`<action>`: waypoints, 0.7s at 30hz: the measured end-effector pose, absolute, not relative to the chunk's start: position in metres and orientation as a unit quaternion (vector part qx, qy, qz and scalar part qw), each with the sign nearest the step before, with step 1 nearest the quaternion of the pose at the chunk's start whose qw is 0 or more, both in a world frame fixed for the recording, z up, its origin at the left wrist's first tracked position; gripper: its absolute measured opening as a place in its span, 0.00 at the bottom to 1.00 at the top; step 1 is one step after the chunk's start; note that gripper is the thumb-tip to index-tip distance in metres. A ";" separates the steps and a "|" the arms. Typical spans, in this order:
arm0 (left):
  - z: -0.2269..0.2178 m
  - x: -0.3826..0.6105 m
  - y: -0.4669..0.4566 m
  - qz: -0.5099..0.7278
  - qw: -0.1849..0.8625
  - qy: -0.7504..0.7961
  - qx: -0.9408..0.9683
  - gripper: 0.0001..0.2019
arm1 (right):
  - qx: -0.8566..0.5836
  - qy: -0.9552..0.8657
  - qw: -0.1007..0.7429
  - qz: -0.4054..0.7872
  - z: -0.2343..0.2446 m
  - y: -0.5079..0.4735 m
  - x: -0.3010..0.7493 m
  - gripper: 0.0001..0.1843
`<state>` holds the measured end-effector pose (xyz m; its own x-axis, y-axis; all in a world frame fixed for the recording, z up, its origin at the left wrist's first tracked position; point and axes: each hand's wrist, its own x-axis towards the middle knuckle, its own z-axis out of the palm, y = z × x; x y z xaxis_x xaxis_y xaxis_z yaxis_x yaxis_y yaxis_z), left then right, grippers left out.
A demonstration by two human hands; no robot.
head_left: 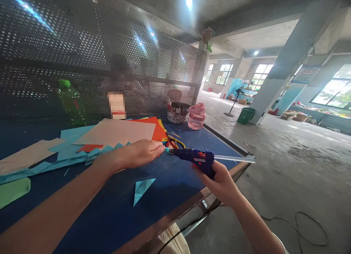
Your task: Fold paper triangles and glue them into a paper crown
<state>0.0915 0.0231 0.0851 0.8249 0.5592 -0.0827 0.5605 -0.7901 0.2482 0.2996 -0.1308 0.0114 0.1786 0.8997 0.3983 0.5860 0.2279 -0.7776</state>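
Observation:
My left hand lies palm down over the blue tabletop, its fingertips pinching a small teal paper tip right by the nozzle of a blue hot glue gun. My right hand grips that gun, with a long glue stick jutting from its rear. A teal zigzag paper strip runs left from under my left wrist. Tan, teal and orange paper sheets lie beyond it. A folded teal paper triangle lies below my left forearm.
A seated person, blurred, sits beyond the table before a perforated metal screen. A green bottle, a woven bin and a pink plastic jar stand along the far edge. Concrete floor lies right of the table edge.

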 end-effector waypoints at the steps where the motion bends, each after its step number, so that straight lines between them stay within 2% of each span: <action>1: 0.084 0.091 0.024 0.000 0.125 0.287 0.950 0.22 | -0.601 -0.620 0.477 0.165 0.012 -0.130 0.299 0.16; 6: 0.082 0.091 0.027 -0.007 0.079 0.259 0.963 0.18 | -0.596 -0.625 0.475 0.168 0.013 -0.129 0.298 0.16; 11: 0.088 0.093 0.022 -0.005 0.096 0.281 0.955 0.13 | -0.602 -0.627 0.467 0.159 0.013 -0.129 0.297 0.17; 21: 0.089 0.092 0.019 -0.022 0.092 0.282 0.955 0.13 | -0.618 -0.665 0.403 0.118 0.007 -0.130 0.300 0.15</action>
